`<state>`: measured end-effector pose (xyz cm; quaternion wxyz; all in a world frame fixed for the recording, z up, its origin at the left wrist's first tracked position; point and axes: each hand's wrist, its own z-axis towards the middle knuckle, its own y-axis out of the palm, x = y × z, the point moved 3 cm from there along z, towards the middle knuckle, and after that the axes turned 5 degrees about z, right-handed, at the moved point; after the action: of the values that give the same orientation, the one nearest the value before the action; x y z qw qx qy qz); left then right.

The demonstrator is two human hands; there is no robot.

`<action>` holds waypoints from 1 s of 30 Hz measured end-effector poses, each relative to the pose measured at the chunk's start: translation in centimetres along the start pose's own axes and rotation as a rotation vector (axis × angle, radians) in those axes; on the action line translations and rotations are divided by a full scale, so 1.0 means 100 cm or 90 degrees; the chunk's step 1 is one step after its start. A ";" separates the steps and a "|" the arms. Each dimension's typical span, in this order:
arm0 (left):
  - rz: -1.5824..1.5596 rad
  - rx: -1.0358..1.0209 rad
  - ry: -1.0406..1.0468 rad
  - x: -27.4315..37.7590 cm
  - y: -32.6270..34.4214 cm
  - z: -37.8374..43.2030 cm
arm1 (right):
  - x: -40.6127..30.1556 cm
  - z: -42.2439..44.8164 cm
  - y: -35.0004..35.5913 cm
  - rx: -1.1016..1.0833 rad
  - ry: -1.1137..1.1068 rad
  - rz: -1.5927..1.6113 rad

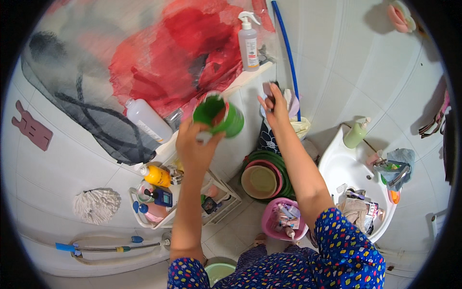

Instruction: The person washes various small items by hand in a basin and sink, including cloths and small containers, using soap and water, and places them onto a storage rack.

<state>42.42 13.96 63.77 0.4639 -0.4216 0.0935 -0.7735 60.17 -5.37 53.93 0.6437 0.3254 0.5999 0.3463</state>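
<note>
My left hand (196,142) grips a green cylindrical container (232,119), its open mouth tilted up and toward the left. Something reddish-brown shows inside, blurred by motion. To the right, and apart from the container, my right hand (277,108) is raised with a small dark object (270,100) between the fingers; its kind is too blurred to tell. Behind that hand stands a dark bag with a white flower print (267,139). A clear spray bottle (249,50) with a white trigger head stands on the ledge above both hands.
A poppy-print cloth (173,47) hangs over the ledge, with a translucent bottle (148,120) by its edge. A white rack (158,224) holds pump bottles. Stacked basins (258,180) sit in a coiled green hose. A pink tub (269,231) of bottles stands beside the washbasin (332,159).
</note>
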 end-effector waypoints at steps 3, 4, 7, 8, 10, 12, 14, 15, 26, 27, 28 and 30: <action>0.059 0.004 0.090 -0.010 0.046 0.052 | -0.017 -0.059 -0.027 0.013 0.033 0.056; 0.046 -0.025 0.063 -0.003 0.065 0.066 | -0.029 -0.079 -0.042 0.001 0.038 0.054; 0.151 -0.020 0.078 -0.004 0.105 0.099 | -0.058 -0.149 -0.064 -0.006 0.050 0.043; 0.142 -0.023 0.082 -0.002 0.116 0.107 | -0.067 -0.170 -0.073 -0.016 0.064 0.034; 0.242 -0.099 0.013 -0.005 0.135 0.121 | -0.084 -0.207 -0.090 -0.018 0.080 0.007; 0.260 -0.126 -0.002 -0.004 0.147 0.131 | -0.101 -0.238 -0.100 0.010 0.078 -0.032; 0.282 -0.151 -0.020 -0.002 0.154 0.136 | -0.117 -0.265 -0.106 0.040 0.078 -0.054; 0.315 -0.141 -0.025 -0.002 0.151 0.137 | -0.120 -0.277 -0.108 0.047 0.085 -0.052; 0.320 -0.143 -0.047 -0.003 0.170 0.154 | -0.139 -0.321 -0.119 0.122 0.059 -0.039; 0.310 -0.125 -0.043 -0.002 0.170 0.154 | -0.137 -0.320 -0.119 0.117 0.061 -0.049; 0.299 -0.114 -0.041 -0.004 0.173 0.151 | -0.135 -0.318 -0.119 0.113 0.064 -0.065; 0.318 -0.080 -0.018 -0.009 0.172 0.150 | -0.129 -0.306 -0.111 0.090 0.054 -0.091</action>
<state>64.70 8.84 63.47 0.6147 -0.4240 0.2363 -0.6217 29.74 -22.17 49.59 0.6161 0.3117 0.6712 0.2697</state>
